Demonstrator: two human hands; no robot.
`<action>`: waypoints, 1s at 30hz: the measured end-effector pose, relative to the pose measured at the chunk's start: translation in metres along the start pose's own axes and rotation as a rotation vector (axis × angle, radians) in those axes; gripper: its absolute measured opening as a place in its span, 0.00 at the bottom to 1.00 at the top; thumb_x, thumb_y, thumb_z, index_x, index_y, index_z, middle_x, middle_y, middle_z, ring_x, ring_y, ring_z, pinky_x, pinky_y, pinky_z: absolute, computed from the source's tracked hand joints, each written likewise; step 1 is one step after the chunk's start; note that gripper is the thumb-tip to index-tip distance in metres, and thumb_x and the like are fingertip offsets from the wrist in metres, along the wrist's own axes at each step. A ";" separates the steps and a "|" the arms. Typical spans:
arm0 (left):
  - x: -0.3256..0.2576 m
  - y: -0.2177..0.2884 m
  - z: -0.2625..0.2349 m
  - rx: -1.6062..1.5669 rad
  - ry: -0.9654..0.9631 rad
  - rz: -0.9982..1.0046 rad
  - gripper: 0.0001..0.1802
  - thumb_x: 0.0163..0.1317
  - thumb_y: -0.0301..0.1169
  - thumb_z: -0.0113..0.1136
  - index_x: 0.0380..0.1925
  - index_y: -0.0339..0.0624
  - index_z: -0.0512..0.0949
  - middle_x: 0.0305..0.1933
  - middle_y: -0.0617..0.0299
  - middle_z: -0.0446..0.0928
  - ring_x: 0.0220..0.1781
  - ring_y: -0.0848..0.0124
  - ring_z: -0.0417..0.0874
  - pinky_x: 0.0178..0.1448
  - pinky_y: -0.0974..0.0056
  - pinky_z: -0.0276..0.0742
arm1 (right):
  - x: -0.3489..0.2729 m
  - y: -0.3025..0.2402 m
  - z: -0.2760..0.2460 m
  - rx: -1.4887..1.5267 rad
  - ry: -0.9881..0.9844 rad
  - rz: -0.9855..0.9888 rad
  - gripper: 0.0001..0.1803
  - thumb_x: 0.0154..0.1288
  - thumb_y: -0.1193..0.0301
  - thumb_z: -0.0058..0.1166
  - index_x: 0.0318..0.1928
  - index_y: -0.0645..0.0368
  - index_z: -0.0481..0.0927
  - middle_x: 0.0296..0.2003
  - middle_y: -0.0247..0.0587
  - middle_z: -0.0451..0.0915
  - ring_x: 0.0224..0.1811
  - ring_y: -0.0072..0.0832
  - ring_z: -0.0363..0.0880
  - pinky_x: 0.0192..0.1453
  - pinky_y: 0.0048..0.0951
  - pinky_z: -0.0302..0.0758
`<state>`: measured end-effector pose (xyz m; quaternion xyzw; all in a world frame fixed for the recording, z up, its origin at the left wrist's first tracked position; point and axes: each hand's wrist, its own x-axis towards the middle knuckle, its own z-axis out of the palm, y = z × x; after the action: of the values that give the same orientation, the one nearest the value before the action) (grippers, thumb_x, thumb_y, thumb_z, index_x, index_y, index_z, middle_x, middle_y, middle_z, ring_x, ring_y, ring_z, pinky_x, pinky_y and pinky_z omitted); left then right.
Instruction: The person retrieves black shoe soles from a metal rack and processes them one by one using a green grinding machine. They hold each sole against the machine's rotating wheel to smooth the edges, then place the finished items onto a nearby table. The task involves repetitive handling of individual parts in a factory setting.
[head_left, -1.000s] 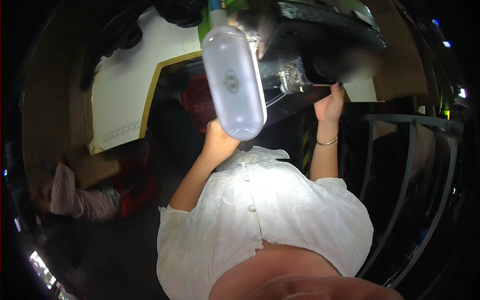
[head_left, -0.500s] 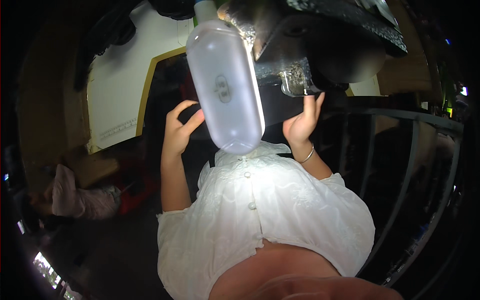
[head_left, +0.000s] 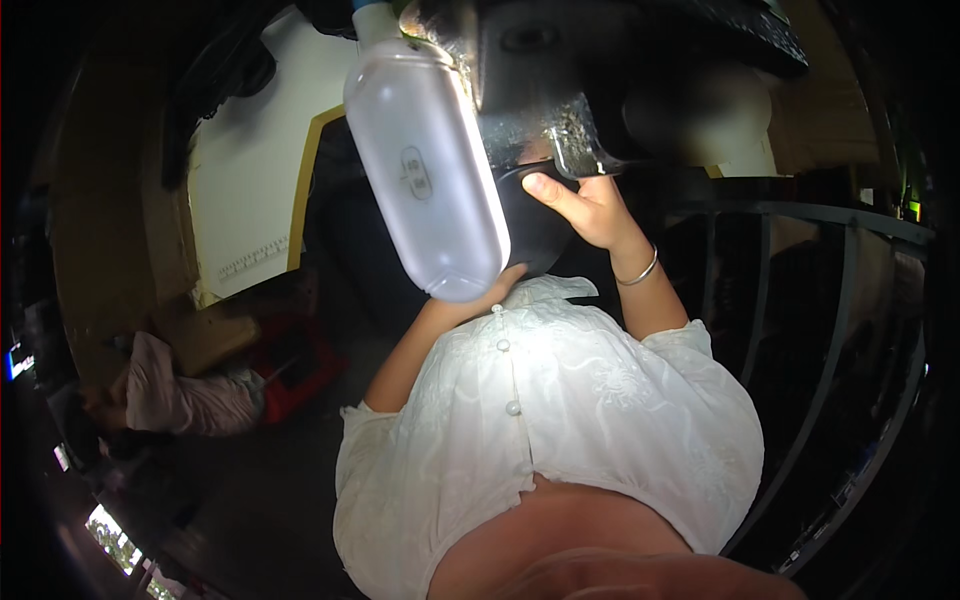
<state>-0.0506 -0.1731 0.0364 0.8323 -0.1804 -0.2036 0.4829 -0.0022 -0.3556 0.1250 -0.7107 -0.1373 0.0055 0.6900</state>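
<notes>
Cradling dark bowl (head_left: 535, 225), contents unseen

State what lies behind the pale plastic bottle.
Behind the bottle: a dark bowl, its rim under the right hand. The left hand is mostly covered, fingertips showing.

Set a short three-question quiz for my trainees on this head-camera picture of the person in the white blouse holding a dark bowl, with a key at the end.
1. True or false: the right hand has its thumb over the rim of the dark bowl.
2. Which wrist wears the thin bangle: A) left, B) right, C) both?
3. Fill in: the pale translucent bottle hangs in front of the ____ hand, hiding most of it.

Key: 1 true; 2 B; 3 left. Only the fingertips of the left hand show below the bottle, against the underside of the bowl.
</notes>
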 end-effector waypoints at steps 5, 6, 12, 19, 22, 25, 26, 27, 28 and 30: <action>0.046 0.077 -0.047 -0.273 0.144 -0.009 0.13 0.61 0.35 0.56 0.28 0.34 0.79 0.25 0.67 0.77 0.26 0.84 0.72 0.30 0.76 0.68 | -0.005 0.008 -0.019 0.163 0.007 0.050 0.34 0.52 0.74 0.61 0.59 0.66 0.59 0.49 0.40 0.71 0.53 0.27 0.69 0.59 0.30 0.65; 0.047 0.077 -0.047 -0.282 0.161 -0.043 0.14 0.61 0.35 0.56 0.25 0.35 0.79 0.22 0.69 0.75 0.24 0.85 0.69 0.27 0.77 0.65 | -0.012 0.018 -0.025 0.231 -0.015 0.064 0.35 0.52 0.75 0.61 0.59 0.65 0.59 0.50 0.40 0.71 0.53 0.27 0.69 0.59 0.30 0.65; 0.031 0.054 -0.047 -0.728 0.256 -0.033 0.12 0.62 0.31 0.54 0.25 0.34 0.79 0.23 0.70 0.75 0.24 0.86 0.69 0.28 0.78 0.64 | -0.104 0.087 -0.046 0.126 -0.554 0.743 0.32 0.47 0.70 0.65 0.53 0.64 0.69 0.46 0.41 0.75 0.47 0.26 0.73 0.53 0.26 0.68; 0.003 0.042 -0.047 -0.966 0.290 -0.068 0.12 0.63 0.29 0.49 0.42 0.32 0.72 0.33 0.59 0.78 0.29 0.78 0.78 0.28 0.75 0.76 | -0.116 0.094 -0.130 0.771 0.205 0.325 0.25 0.47 0.77 0.58 0.49 0.67 0.71 0.44 0.46 0.77 0.46 0.35 0.77 0.52 0.35 0.74; -0.006 0.035 -0.055 -0.745 0.225 0.016 0.14 0.63 0.29 0.47 0.45 0.32 0.70 0.34 0.58 0.77 0.28 0.76 0.79 0.26 0.74 0.77 | -0.063 0.053 -0.116 0.835 0.309 0.230 0.21 0.54 0.75 0.53 0.50 0.66 0.71 0.44 0.47 0.77 0.46 0.36 0.77 0.52 0.36 0.74; -0.022 0.037 -0.066 -0.845 0.211 -0.092 0.15 0.63 0.30 0.47 0.47 0.34 0.68 0.35 0.58 0.76 0.27 0.74 0.79 0.25 0.73 0.77 | -0.037 0.036 -0.095 0.864 0.248 0.195 0.21 0.54 0.74 0.53 0.50 0.66 0.71 0.43 0.46 0.77 0.45 0.34 0.77 0.51 0.33 0.74; -0.028 0.034 -0.071 -0.881 0.224 -0.144 0.14 0.63 0.29 0.47 0.47 0.34 0.68 0.35 0.59 0.77 0.29 0.75 0.79 0.27 0.73 0.77 | -0.030 0.032 -0.088 0.887 0.219 0.203 0.21 0.54 0.74 0.53 0.50 0.66 0.71 0.44 0.46 0.77 0.45 0.34 0.77 0.51 0.33 0.74; -0.033 0.031 -0.078 -0.917 0.237 -0.197 0.14 0.63 0.29 0.47 0.46 0.34 0.69 0.35 0.59 0.77 0.30 0.75 0.79 0.29 0.72 0.77 | -0.025 0.028 -0.082 0.914 0.183 0.253 0.21 0.54 0.75 0.53 0.50 0.66 0.70 0.43 0.45 0.77 0.44 0.33 0.77 0.50 0.31 0.74; -0.039 0.029 -0.083 -0.949 0.258 -0.251 0.13 0.63 0.28 0.46 0.46 0.33 0.70 0.36 0.60 0.77 0.31 0.75 0.79 0.30 0.72 0.77 | -0.019 0.022 -0.068 0.905 0.153 0.264 0.20 0.54 0.75 0.53 0.49 0.65 0.70 0.42 0.43 0.77 0.43 0.31 0.77 0.49 0.30 0.74; -0.047 0.019 -0.086 -0.893 0.343 -0.292 0.12 0.64 0.30 0.43 0.44 0.35 0.69 0.33 0.61 0.76 0.27 0.76 0.78 0.26 0.71 0.78 | -0.014 0.016 -0.046 0.871 0.091 0.260 0.17 0.54 0.76 0.53 0.46 0.65 0.71 0.39 0.41 0.77 0.41 0.28 0.77 0.47 0.29 0.75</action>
<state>-0.0488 -0.0958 0.0994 0.5823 0.1246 -0.1865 0.7814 -0.0034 -0.4037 0.1086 -0.3652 -0.0013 0.1181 0.9234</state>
